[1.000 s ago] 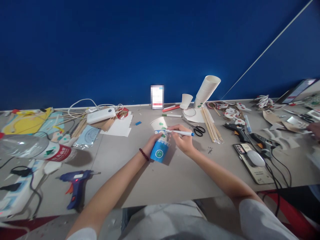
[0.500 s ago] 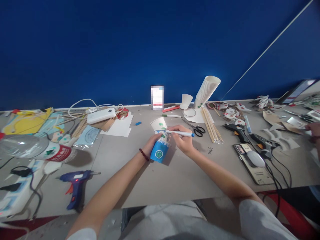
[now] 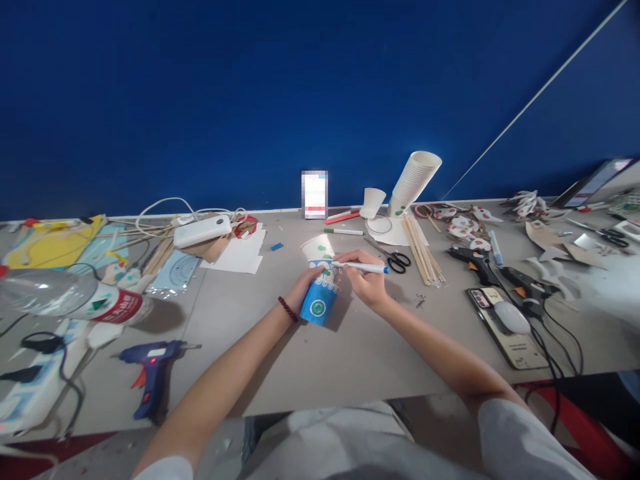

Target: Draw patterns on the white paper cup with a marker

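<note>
No words can be read. White characters on the red label [image 3: 120,305] of the bottle [image 3: 75,293] at left and small print on the phone [image 3: 523,350] at right are too blurred to be made out. A ringed green emblem [image 3: 318,307] is borne by the cup [image 3: 320,293].

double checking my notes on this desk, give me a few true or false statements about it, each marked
1. The right hand holds a white marker. True.
2. The left hand holds nothing. False: it holds a decorated cup.
3. The scissors lie on the table. True.
4. The single white cup is right of the cup stack. False: it is to the left.
5. A dark blue glue gun lies left of the left hand. True.
</note>
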A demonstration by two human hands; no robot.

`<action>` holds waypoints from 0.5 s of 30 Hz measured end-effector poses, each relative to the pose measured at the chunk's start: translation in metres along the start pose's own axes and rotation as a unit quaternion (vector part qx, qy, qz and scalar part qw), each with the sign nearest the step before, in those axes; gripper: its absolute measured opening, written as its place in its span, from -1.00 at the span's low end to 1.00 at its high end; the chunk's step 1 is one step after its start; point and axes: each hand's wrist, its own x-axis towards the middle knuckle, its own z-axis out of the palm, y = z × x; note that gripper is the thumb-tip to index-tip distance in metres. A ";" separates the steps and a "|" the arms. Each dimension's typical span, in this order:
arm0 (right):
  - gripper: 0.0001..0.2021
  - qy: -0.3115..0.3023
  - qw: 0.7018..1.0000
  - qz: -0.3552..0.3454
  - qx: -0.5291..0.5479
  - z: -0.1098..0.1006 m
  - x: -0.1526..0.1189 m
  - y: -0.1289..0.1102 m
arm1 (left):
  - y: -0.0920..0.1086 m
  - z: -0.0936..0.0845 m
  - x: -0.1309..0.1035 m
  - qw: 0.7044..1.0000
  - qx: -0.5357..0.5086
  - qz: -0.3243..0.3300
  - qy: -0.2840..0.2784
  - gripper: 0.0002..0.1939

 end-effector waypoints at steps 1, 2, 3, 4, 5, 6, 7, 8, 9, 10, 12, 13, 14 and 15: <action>-0.87 -0.001 1.000 0.000 0.001 0.000 0.000 0.000 | 0.000 0.000 0.000 1.000 0.000 0.000 0.000 -0.65; -0.87 -0.002 1.000 0.002 0.002 0.000 0.000 0.001 | 0.000 0.000 0.000 1.000 0.000 0.002 0.001 -0.65; -0.88 -0.002 1.000 0.006 0.001 0.000 0.000 0.001 | -0.001 0.000 0.000 1.000 0.001 0.003 0.002 -0.66; -0.88 0.000 1.000 0.010 0.000 0.000 0.000 0.000 | -0.001 0.000 0.000 1.000 0.002 0.004 0.003 -0.66; -0.89 0.003 1.000 0.012 -0.001 0.000 0.000 0.000 | -0.001 0.000 0.000 1.000 0.003 0.002 0.002 -0.66; -0.89 0.005 1.000 0.014 -0.001 0.000 0.000 0.000 | 0.000 0.000 0.000 1.000 0.003 0.002 0.001 -0.66; -0.89 0.007 1.000 0.015 -0.001 0.000 0.000 0.000 | 0.000 0.000 0.000 1.000 0.003 0.000 0.001 -0.66; -0.90 0.009 1.000 0.016 0.000 0.000 0.000 0.000 | 0.000 0.000 0.000 1.000 0.002 -0.001 0.001 -0.66; -0.90 0.009 1.000 0.016 0.001 0.000 0.000 -0.001 | 0.000 0.000 0.000 1.000 0.002 -0.001 0.002 -0.66; -0.90 0.010 1.000 0.015 0.004 0.000 0.000 -0.001 | 0.000 0.000 0.000 1.000 0.002 -0.001 0.003 -0.66; -0.89 0.009 1.000 0.014 0.011 0.000 0.000 0.000 | 0.001 0.000 0.000 1.000 0.004 -0.002 0.004 -0.67; -0.90 0.008 1.000 0.013 0.015 0.000 0.000 0.000 | 0.001 0.000 0.000 1.000 0.005 -0.005 0.003 -0.67; -0.90 0.007 1.000 0.013 0.021 0.000 0.000 0.000 | 0.001 -0.001 0.000 1.000 0.005 -0.007 0.002 -0.67; -0.90 0.006 1.000 0.013 0.028 0.000 0.000 0.001 | 0.001 -0.001 0.001 1.000 0.005 -0.010 0.001 -0.67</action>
